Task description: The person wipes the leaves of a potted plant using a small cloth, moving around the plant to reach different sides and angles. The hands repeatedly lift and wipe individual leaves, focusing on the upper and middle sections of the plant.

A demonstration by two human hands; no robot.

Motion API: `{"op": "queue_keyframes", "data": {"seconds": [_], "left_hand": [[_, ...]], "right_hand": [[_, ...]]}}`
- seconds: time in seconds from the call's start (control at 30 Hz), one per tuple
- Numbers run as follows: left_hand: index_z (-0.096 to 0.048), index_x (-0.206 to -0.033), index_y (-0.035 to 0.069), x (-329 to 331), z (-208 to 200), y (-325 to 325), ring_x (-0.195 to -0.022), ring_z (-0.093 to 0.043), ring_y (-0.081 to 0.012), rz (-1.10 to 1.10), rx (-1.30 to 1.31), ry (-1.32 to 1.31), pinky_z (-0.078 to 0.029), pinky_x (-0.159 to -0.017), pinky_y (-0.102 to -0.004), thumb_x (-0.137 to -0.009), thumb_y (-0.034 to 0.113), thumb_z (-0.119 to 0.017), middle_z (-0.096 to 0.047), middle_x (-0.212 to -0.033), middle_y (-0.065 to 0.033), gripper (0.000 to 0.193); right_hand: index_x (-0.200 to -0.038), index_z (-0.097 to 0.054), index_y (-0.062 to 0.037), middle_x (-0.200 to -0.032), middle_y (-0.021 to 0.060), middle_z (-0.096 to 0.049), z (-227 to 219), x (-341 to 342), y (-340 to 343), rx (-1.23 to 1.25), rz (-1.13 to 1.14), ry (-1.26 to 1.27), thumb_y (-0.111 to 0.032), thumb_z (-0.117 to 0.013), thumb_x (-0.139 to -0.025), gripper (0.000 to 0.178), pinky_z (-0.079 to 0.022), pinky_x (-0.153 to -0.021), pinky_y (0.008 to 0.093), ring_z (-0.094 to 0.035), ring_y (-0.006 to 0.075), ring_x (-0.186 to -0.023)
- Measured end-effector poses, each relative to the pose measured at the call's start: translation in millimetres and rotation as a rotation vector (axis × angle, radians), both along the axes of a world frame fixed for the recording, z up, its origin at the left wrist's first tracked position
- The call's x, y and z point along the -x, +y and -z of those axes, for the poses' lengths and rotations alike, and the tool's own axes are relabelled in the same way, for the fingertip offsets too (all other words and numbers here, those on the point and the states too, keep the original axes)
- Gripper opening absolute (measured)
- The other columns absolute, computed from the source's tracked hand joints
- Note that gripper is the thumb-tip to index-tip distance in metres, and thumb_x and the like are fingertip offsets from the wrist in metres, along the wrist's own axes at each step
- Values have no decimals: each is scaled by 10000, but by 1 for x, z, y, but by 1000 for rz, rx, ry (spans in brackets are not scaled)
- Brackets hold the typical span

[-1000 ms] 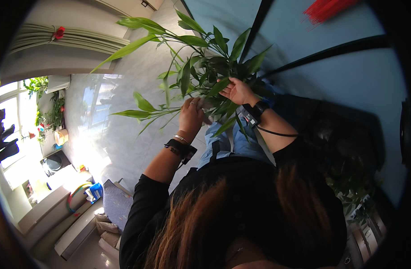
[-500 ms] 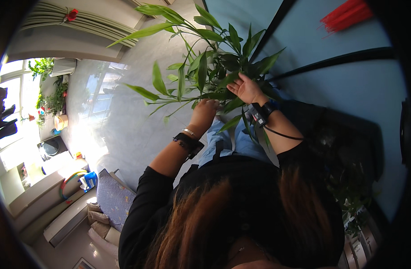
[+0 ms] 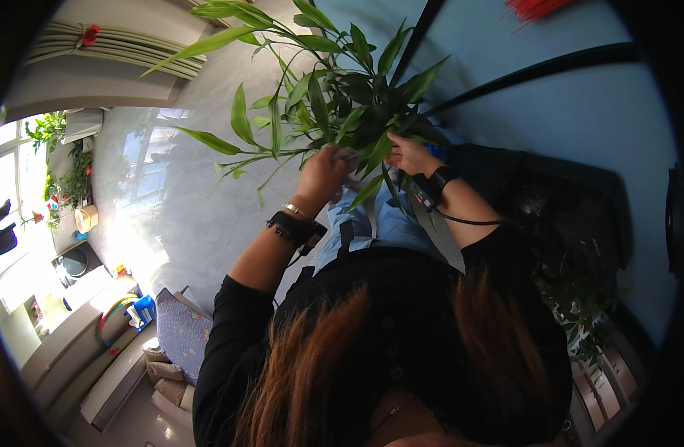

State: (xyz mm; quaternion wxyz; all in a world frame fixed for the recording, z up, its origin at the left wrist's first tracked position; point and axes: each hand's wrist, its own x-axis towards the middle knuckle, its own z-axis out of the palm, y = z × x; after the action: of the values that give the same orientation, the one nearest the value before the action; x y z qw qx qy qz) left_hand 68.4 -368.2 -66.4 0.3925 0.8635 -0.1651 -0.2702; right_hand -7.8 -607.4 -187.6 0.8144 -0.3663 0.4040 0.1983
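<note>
A tall potted plant with long narrow green leaves stands in front of me, its pot hidden below the foliage. My left hand is closed at the plant's near side, with something pale and blurred by its fingertips that I cannot make out. To its right, my right hand is closed at the edge of a broad drooping leaf, thumb uppermost. Part of that leaf hides the fingertips. Both wrists carry dark straps with small devices, and a black cable runs along my right forearm.
Blue panels with dark edges rise at the right, above a large dark object. A patterned blue cushion lies at lower left, near a shelf. More plants stand by the bright window, and tied curtains hang at upper left.
My right hand has gone from loosely open, palm up, to closed at a leaf. My left hand stays among the leaves. The whole view has shifted, so the surroundings appear farther left.
</note>
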Motion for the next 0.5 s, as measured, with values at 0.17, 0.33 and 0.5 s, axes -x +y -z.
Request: {"op": "queue_keyframes", "data": {"seconds": [0.17, 0.33, 0.5], "left_hand": [[-524, -1301, 45, 8, 39, -60, -1163, -562, -387, 447, -14, -454, -492, -950, -450, -882, 126, -563, -588, -1227, -215, 428], [-446, -1360, 21, 34, 79, -49, -1203, -521, -398, 545, -170, -319, -452, -1002, -456, -910, 120, -546, -479, -1365, -199, 471], [-645, -1145, 117, 37, 80, 3, -1092, -585, -363, 824, -294, -364, -497, -933, -418, -880, 122, -562, -601, -1202, -160, 278]], "right_hand": [[-1082, -608, -61, -993, 79, -665, 26, -2, 13, -306, 194, 37, -236, -569, -986, 203, -551, -735, 376, -651, 227, -847], [-1125, -595, -52, -1020, 107, -677, 25, 3, 8, -204, 138, 209, -275, -451, -1021, 285, -520, -881, 430, -662, 290, -900], [-1205, -550, 10, -1209, 188, -650, 6, 4, -8, -258, 154, 55, -234, -405, -1020, 338, -507, -961, 446, -633, 350, -1101]]}}
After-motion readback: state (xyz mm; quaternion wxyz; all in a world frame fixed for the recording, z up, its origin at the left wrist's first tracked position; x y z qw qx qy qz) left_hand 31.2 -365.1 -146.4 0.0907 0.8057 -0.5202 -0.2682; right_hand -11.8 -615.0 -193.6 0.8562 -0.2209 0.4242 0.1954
